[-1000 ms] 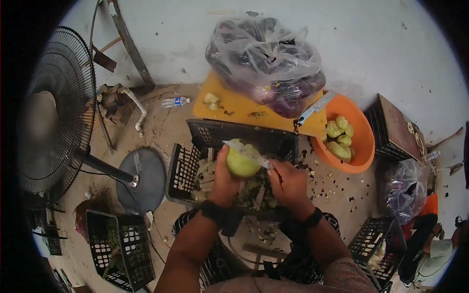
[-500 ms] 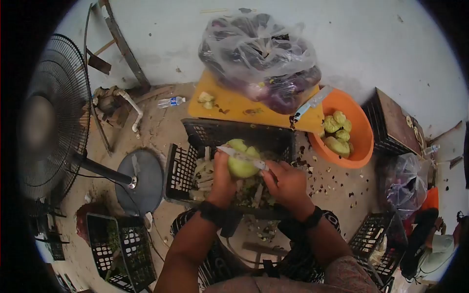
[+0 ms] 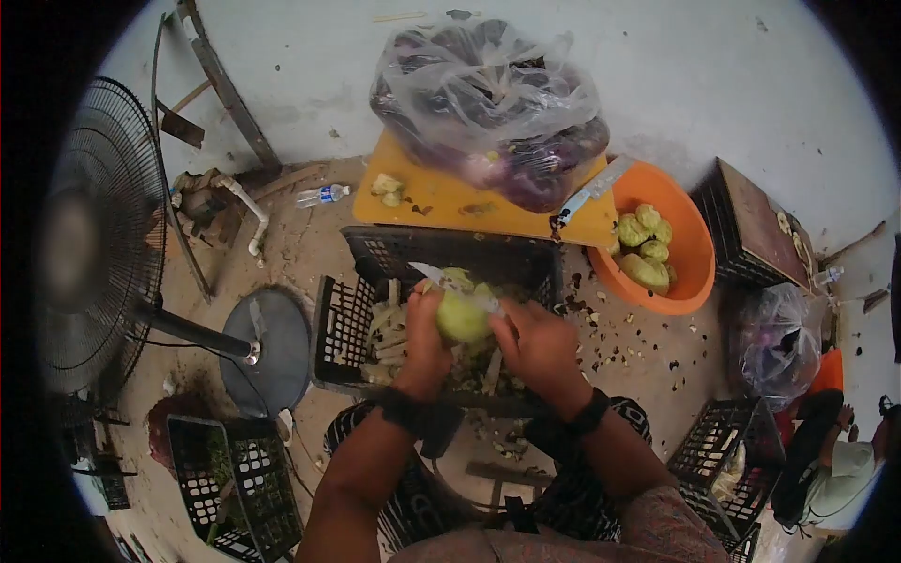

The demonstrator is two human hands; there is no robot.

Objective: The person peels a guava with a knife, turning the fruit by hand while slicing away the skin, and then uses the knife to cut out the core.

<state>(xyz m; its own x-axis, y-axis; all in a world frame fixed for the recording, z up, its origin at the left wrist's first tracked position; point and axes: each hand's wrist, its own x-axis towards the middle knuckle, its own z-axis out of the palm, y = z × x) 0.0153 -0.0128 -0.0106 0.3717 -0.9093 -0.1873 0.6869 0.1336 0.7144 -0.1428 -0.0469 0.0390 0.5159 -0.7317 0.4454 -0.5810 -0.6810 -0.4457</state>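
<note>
My left hand (image 3: 427,333) is wrapped round the left side of a pale green, rounded vegetable (image 3: 461,322) above a black crate. In my right hand (image 3: 542,349) is a knife (image 3: 477,298); its handle is mostly covered by my fingers. The blade lies across the upper side of the vegetable, its tip pointing up and left past my left thumb. Below both hands, the black plastic crate (image 3: 330,328) contains pale strips and peelings (image 3: 387,340).
A yellow board (image 3: 427,214) bears a clear bag of purple vegetables (image 3: 493,113) and another knife (image 3: 593,190). An orange basin (image 3: 696,246) with several green pieces stands at right. A fan (image 3: 80,244) is at left. Scraps litter the floor. Another person (image 3: 840,479) sits at far right.
The view has shifted slightly. The knife's tip now sticks out further up and left beyond the vegetable, and both hands remain on the knife and vegetable.
</note>
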